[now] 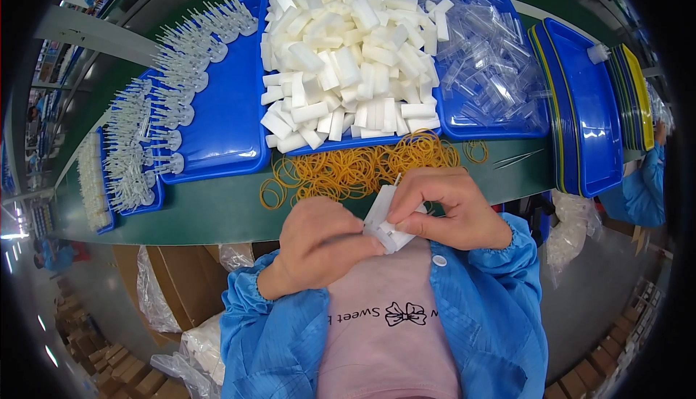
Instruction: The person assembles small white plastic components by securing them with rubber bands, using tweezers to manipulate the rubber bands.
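Observation:
Close to my chest, just off the table's near edge, both my hands are on a white foam block (379,209). My left hand (319,243) grips its left side and lower end, with thumb and fingers closed. The fingertips of my right hand (453,207) are pinched together on the block's face, at a small white piece I cannot make out well. A thin pale stem (397,179) sticks up beside the right fingers. Just beyond the hands lies a loose heap of yellow rubber bands (355,171). Behind it, a blue tray is piled high with white foam blocks (341,58).
Clear plastic pieces (493,58) fill a blue tray at the right; thin metal tweezers (518,158) lie before it. Stacked blue and yellow trays (591,109) stand farther right. At left, a blue tray (225,123) holds rows of white stemmed parts (185,73). Cardboard boxes (188,276) sit below.

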`<state>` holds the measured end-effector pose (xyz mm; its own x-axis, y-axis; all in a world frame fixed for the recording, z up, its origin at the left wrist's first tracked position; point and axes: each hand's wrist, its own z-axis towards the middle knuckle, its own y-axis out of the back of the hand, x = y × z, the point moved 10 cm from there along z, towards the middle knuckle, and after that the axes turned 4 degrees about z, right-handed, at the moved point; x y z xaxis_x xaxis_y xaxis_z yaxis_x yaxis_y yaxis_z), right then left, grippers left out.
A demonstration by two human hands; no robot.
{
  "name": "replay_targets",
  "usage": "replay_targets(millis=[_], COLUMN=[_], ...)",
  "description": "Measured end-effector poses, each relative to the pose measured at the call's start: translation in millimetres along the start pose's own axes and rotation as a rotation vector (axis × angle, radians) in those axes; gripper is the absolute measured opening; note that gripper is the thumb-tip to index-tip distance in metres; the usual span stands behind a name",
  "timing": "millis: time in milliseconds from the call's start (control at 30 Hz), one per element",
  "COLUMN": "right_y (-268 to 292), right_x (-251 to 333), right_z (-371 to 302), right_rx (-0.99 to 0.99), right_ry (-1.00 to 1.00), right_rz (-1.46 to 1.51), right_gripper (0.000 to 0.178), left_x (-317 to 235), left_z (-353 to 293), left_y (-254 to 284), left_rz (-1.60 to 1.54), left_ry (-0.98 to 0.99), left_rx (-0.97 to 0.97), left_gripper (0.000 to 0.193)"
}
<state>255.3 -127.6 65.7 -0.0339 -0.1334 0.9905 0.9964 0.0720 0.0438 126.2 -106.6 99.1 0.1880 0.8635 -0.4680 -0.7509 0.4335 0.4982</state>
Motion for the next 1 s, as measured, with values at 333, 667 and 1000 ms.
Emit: replay_targets(millis=[333, 667, 1000], right_y=[17.7, 133.9, 113.1], right_x=[31.0, -37.1, -9.7], right_z=[1.2, -21.8, -25.3], right_rx=[-0.238, -0.438, -0.741], right_ry=[0.192, -0.193, -0.006], right_rz=[-0.305, -1.412, -0.265], right_gripper=[0.034, 0.016, 0.022], left_x=[65.8, 85.0, 79.5], left_z=[-27.4, -41.8, -46.7], left_y=[-50.7, -39.9, -37.2], left_rz=[-0.699, -0.964, -0.952], left_ry=[0.725, 0.923, 0.903], left_rx=[0.137, -0.106, -0.072], left_gripper=[0.059, 0.052, 0.056])
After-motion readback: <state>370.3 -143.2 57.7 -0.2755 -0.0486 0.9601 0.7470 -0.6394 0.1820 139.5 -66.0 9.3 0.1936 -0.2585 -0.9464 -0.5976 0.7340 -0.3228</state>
